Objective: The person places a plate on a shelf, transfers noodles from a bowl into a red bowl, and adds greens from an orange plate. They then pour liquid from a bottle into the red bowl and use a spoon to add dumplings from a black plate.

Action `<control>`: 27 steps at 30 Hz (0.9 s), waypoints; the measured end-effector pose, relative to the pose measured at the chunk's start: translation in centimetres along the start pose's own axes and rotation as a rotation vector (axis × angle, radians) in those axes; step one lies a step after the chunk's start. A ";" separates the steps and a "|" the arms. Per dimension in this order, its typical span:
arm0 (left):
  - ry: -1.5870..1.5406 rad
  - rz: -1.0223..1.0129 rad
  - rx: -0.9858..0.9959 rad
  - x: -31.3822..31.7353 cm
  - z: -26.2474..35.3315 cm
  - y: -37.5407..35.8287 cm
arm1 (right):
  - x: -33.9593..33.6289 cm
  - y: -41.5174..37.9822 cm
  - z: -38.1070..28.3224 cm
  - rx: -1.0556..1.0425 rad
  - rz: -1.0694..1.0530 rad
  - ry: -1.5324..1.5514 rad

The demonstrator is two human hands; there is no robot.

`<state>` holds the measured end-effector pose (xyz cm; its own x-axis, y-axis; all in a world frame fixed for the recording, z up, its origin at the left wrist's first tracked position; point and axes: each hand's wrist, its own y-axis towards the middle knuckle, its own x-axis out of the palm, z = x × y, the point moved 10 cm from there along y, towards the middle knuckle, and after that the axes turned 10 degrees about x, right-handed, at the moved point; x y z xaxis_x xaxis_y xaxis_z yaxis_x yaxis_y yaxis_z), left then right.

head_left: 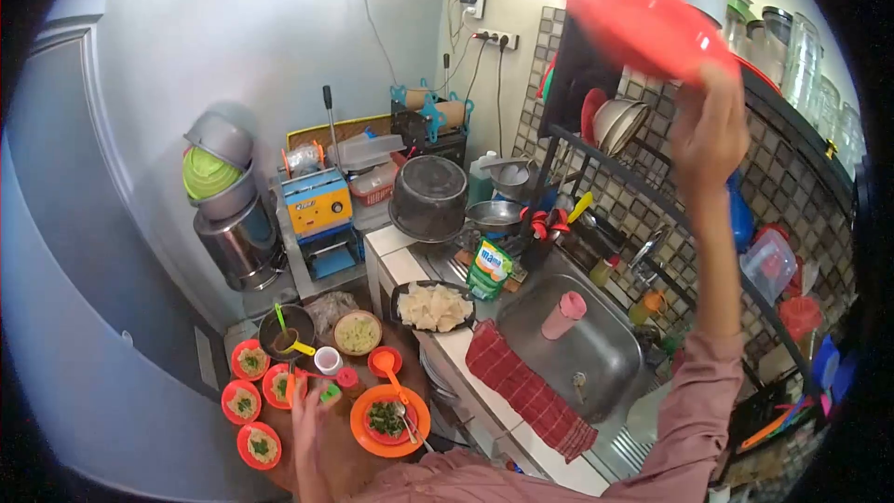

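Note:
My right hand [712, 130] is raised high at the upper right, gripping the edge of a red plate [643, 23]. The plate is tilted and smeared by motion. Low on the left, my left hand [308, 424] is over the brown table, its fingers stretched out and apart. Beside it stand several small orange-red bowls [259, 447] of food topped with greens. A green item [331, 393] and a red-lidded jar [347, 378] are just right of the fingers. An orange plate [419, 433] carries a red bowl of chopped greens [384, 417] with a spoon.
On the counter are a black tray of pale crackers [433, 307], a green pouch [489, 270] and a large dark pot [428, 196]. A red checked cloth [521, 382] hangs by the steel sink [605, 354]. The black rack [792, 102] holds glass jars above.

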<state>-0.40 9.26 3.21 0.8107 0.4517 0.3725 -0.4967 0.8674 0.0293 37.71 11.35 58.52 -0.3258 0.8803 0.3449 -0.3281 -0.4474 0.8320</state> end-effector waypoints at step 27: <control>-0.526 -0.416 -0.084 13.6 6.5 -0.5 | -8.9 -17.4 -23.5 0.552 -0.887 1.125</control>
<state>8.88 13.60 14.26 0.6599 -0.0663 0.7484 -0.1331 0.9700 0.2033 25.43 7.55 30.75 -0.7731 0.1385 -0.6190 -0.4958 0.4768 0.7258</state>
